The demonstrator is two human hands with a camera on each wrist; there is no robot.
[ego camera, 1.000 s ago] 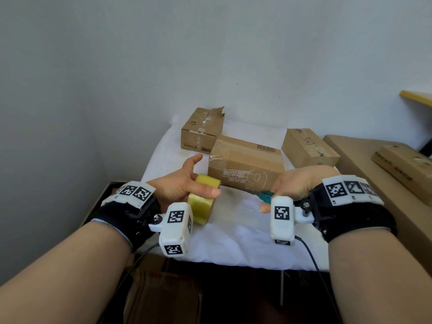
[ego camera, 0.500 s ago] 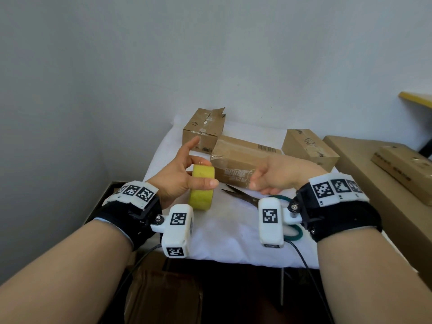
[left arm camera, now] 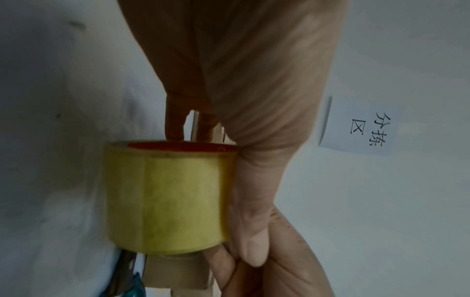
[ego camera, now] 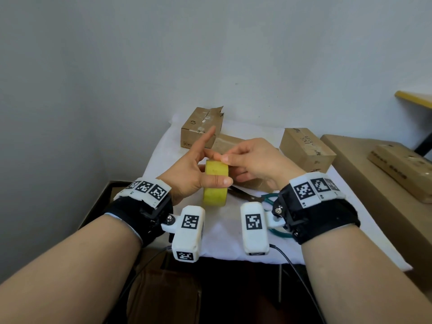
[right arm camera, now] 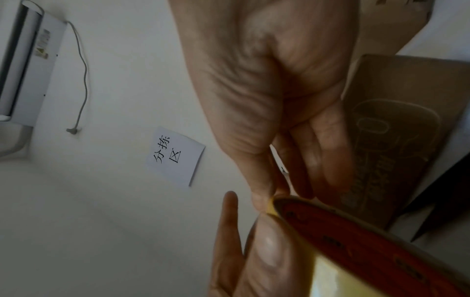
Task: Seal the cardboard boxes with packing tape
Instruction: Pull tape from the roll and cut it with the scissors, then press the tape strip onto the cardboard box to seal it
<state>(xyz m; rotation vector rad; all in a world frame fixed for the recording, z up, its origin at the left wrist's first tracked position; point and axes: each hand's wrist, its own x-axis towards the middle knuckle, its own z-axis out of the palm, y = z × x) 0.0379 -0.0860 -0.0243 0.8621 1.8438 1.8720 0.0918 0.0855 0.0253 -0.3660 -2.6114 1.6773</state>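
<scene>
The right hand (ego camera: pixel 254 160) has left the scissors (ego camera: pixel 257 198) and come to the tape (ego camera: pixel 215 183), fingertips pinching its top edge. The left hand (ego camera: pixel 187 176) grips the roll, thumb across it, above the cloth (ego camera: pixel 224 232), near the boxes (ego camera: pixel 306 148).

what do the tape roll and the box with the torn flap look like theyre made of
Tape roll: glossy, translucent yellowish plastic film, apparently on a red core that shows at the rim. Box with the torn flap: matte brown cardboard, ragged at the tear.
</scene>
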